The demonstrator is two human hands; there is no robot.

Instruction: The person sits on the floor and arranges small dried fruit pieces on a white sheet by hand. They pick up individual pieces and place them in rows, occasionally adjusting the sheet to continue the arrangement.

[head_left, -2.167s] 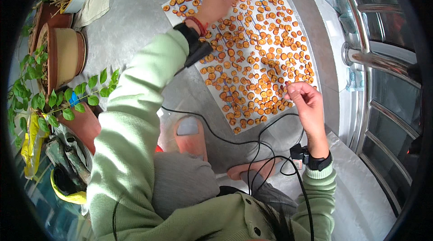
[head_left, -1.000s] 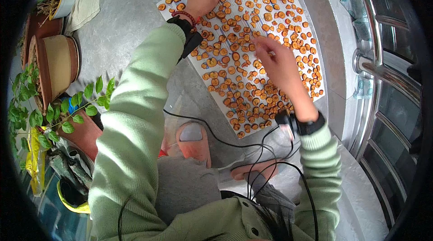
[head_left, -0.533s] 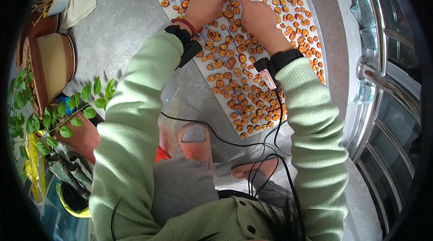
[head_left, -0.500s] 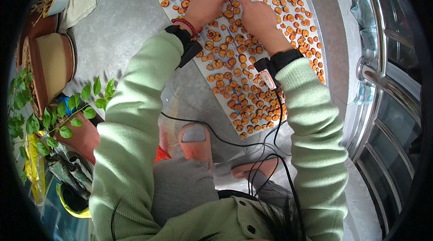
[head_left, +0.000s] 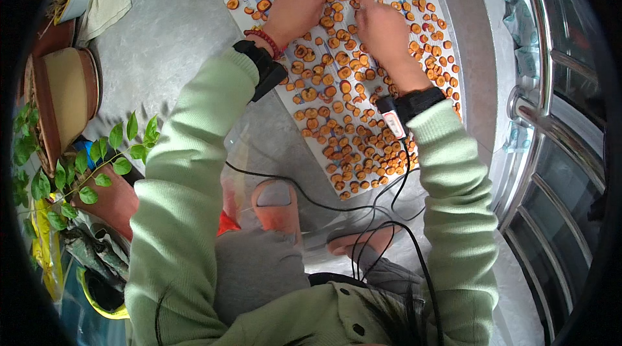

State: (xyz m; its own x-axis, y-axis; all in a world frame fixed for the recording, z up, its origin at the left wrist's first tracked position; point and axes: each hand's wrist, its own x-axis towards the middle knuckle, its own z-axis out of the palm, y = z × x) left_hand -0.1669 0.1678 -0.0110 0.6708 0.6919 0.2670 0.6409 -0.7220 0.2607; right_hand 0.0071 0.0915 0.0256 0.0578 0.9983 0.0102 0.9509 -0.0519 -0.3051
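Note:
A white printed sheet (head_left: 310, 142) lies on the floor, covered with many small round fruit slices (head_left: 343, 57), orange inside with dark red skins. My left hand (head_left: 298, 6), a red bead bracelet at its wrist, rests over the sheet's far left part. Its index finger stretches right to the slices; the other fingers bend downward, their tips hidden. Just right of it, my right hand (head_left: 383, 27) hovers low over the slices, index finger pointing forward at one. I see nothing held in either hand. A small gap separates the two hands.
Black cables (head_left: 311, 190) run from my right wrist across my lap. My feet in pink slippers (head_left: 275, 207) are close to the sheet's near corner. Potted plants (head_left: 71, 93) with leafy stems stand at left; a metal railing (head_left: 544, 113) curves along the right.
My right hand has drawn back to the right, away from my left fingertip, so the index fingers no longer meet. My left hand stays nearly in place.

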